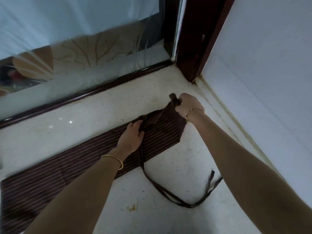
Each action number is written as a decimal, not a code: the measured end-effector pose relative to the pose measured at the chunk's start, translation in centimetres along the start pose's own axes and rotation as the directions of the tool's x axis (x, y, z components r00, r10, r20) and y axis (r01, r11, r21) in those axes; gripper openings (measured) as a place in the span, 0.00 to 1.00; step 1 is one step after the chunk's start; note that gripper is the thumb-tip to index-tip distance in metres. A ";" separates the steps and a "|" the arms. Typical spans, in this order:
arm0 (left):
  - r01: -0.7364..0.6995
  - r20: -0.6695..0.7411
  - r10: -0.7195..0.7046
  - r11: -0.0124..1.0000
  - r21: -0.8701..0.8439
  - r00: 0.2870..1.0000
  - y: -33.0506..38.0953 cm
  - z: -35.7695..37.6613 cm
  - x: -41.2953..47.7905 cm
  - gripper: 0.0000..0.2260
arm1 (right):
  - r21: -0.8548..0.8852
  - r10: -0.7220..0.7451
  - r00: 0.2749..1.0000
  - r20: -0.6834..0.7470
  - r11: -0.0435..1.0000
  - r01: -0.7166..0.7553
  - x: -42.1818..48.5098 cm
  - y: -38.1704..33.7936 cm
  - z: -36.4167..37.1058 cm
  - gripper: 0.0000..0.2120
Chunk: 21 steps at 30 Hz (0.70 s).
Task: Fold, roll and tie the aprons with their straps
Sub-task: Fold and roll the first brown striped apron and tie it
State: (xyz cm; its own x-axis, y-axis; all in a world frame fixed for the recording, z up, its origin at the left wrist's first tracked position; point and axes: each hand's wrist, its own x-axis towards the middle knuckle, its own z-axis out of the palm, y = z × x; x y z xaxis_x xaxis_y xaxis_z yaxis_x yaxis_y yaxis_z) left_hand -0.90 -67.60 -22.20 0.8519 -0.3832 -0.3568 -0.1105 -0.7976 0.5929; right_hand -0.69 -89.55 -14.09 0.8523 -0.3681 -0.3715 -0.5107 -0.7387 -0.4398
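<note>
Head view looks down at a brown apron w/ thin pale stripes; it lies on the white speckled floor as one long flat band, from near left up to far right, close to the corner where the glass door meets the wall; right hand is at the far right end, fingers curled tight in a fist round a bunch of cloth, & that end is pulled up off the floor; left hand is on the band just left of it, fingers bent down into the cloth; it looks to pinch a fold there, tho I can't see the tips well; the straps come out by the left hand & trail loose on the floor to the near right in a big loop; I think the fold part is done, since the apron is already a thin strip, & the roll is just at its start at the far right end; next move prob needs both hands to turn that end over tight, edges even, rolling toward near left; straps should be kept out of the roll, free for the tie; a loose or crooked roll may let the tie slip
</note>
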 end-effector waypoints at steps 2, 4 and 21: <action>0.110 0.036 -0.104 0.920 -0.376 0.994 0.2 -1.0 -0.4 0.20 | 0.103 -0.069 0.997 0.020 0.992 0.066 -1.8 -2.0 0.7 0.05; 0.200 0.055 -0.213 0.756 -0.624 0.976 0.0 -2.2 -1.5 0.17 | 0.156 -0.147 0.988 0.045 0.978 0.138 -4.1 -4.2 2.5 0.13; 0.284 0.035 -0.379 0.626 -0.727 0.925 -5.1 -6.3 -4.5 0.08 | 0.143 -0.429 0.869 0.248 0.903 0.405 -10.1 -9.1 14.7 0.18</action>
State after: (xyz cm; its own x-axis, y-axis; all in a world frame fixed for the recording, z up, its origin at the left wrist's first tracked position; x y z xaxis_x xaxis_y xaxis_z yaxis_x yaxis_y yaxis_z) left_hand -0.90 -58.88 -19.05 0.8118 -0.0685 -0.5799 0.5446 -0.2696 0.7942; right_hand -6.29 -70.85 -18.37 0.9316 0.1370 -0.3366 -0.1319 -0.7358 -0.6643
